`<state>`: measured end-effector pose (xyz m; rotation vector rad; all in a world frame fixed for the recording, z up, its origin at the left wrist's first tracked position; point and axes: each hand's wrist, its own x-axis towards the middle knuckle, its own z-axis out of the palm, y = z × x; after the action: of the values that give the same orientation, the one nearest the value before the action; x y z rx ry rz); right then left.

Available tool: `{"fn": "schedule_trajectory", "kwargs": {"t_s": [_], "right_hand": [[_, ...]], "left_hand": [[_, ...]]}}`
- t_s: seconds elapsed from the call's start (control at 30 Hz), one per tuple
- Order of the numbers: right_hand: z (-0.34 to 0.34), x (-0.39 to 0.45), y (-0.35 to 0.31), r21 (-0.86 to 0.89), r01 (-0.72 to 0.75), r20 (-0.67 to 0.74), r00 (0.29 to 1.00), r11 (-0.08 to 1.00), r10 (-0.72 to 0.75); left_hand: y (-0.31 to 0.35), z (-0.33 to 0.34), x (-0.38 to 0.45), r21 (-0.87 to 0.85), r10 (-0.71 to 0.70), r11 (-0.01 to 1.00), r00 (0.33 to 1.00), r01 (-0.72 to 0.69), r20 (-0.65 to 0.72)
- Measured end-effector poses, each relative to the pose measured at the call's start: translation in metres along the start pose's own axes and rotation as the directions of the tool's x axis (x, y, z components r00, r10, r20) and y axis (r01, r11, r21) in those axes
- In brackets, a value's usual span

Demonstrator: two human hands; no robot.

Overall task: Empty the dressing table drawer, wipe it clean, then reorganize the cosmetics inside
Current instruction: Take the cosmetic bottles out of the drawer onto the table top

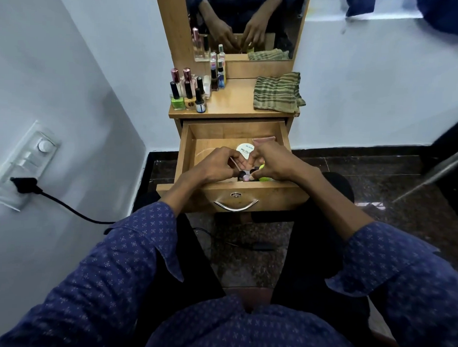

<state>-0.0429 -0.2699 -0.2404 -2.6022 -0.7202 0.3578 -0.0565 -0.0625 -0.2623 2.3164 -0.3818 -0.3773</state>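
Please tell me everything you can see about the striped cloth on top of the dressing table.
The striped cloth is a soft woven fabric in dull green with paler tan stripes. It lies folded and a little rumpled on the right part of the dressing table top, in front of the mirror, which shows its reflection. One corner hangs slightly over the right edge. Neither hand touches it, and the bottles stand apart from it on the left.
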Motion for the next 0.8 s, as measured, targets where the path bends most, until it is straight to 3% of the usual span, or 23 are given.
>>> {"fn": "schedule_trajectory", "kwargs": {"t_s": [0.2, 0.5, 0.8], "right_hand": [[-0.001, 0.001, -0.015, -0.118, 0.04, 0.018, 0.999, 0.992, -0.038], [0.007, 0.005, -0.009, -0.103, 0.001, 0.092, 0.996, 0.995, 0.009], [0.011, 0.009, -0.008, 0.006, 0.008, -0.032, 0.999, 1.0, -0.008]], "left_hand": [[-0.011, 0.008, -0.003, -0.055, -0.037, 0.998, 0.999, 0.037, 0.004], [-0.017, 0.014, -0.003, -0.01, -0.071, 0.997, 0.993, 0.071, -0.091], [-0.026, 0.02, -0.001, 0.021, -0.068, 0.997, 0.973, 0.074, -0.222]]}}
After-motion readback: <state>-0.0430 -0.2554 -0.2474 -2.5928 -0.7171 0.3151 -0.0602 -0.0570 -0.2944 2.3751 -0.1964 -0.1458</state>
